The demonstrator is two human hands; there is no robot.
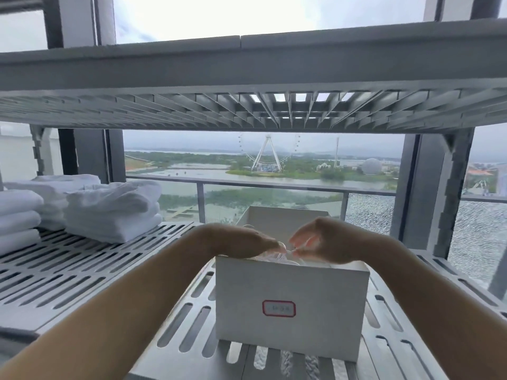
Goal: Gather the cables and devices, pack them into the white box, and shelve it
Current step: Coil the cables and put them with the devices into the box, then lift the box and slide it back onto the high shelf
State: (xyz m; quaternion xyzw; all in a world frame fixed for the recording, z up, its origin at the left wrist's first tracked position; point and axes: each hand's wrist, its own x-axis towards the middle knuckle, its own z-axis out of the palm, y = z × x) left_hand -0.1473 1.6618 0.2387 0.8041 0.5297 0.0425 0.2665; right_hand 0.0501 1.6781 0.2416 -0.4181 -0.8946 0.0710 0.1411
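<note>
Grip: left hand (247, 242) and right hand (326, 239), fingertips drawn together, each pinching the tangle of thin white cables (277, 257) at the open mouth of the white cardboard box (290, 297). Advised handling: tuck every loop below the rim before release, so nothing trails. Box stands on the grey slotted plastic shelf (82, 272), directly beneath both hands, cables bunched between the fingertips.

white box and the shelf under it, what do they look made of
White box: probably matte cardboard, judging by its thin flat walls and stuck-on label. Shelf: looks like moulded grey plastic, low sheen, with slotted deck; painted metal is possible.
</note>
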